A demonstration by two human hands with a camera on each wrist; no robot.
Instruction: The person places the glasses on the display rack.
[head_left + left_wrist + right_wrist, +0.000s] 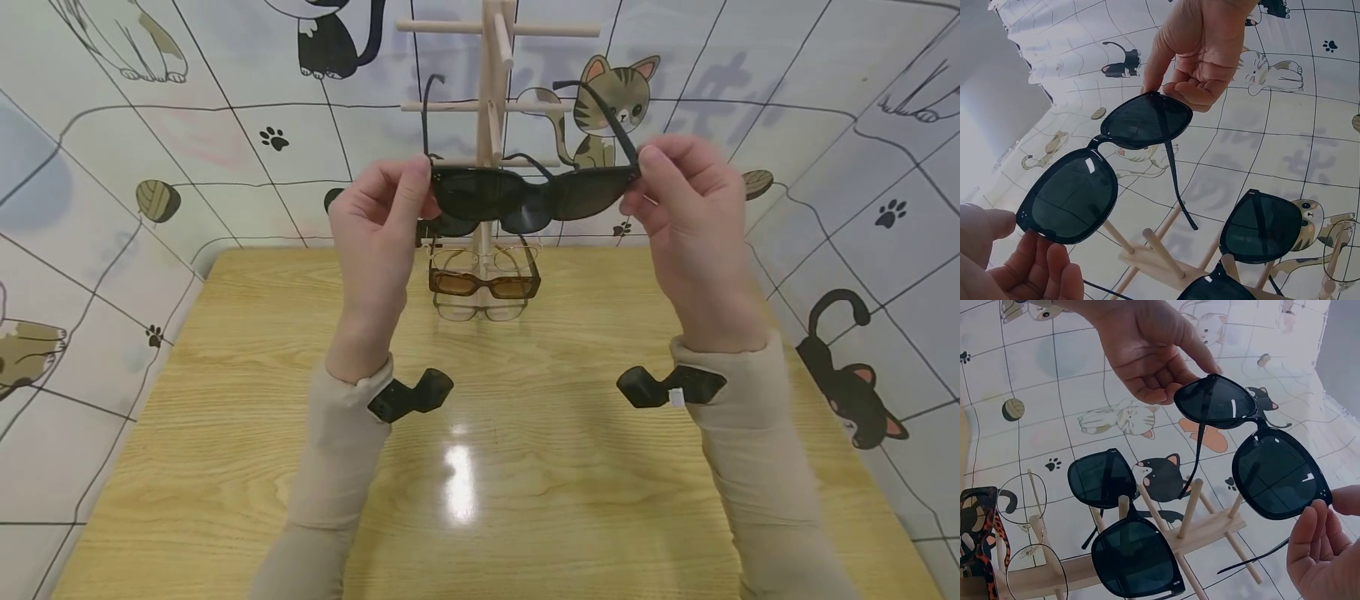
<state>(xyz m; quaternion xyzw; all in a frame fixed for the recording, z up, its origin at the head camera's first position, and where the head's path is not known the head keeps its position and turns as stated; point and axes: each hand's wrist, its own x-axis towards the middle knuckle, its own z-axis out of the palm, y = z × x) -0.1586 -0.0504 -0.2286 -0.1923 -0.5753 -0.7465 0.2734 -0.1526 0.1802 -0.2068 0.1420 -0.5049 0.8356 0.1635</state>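
Observation:
Black sunglasses (476, 193) with dark lenses are held up in front of the stand, their temples unfolded and pointing away from me. My left hand (378, 225) pinches the left corner of the frame between thumb and fingers. At the opposite corner, my right hand (697, 233) pinches the frame the same way. Just behind hangs a second pair of black sunglasses (1135, 556), resting on the wooden display stand (487, 79). Both lenses of the held sunglasses (1072, 200) show fully in the left wrist view.
Lower on the stand hang thin gold-rimmed glasses (1037, 572), brown tortoiseshell sunglasses (512, 288) and clear-lensed glasses (454, 313). Bare pegs (555, 30) stick out near the top. Under the arms lies a wooden table (540, 467), with a cat-printed cloth (247, 208) behind and beside it.

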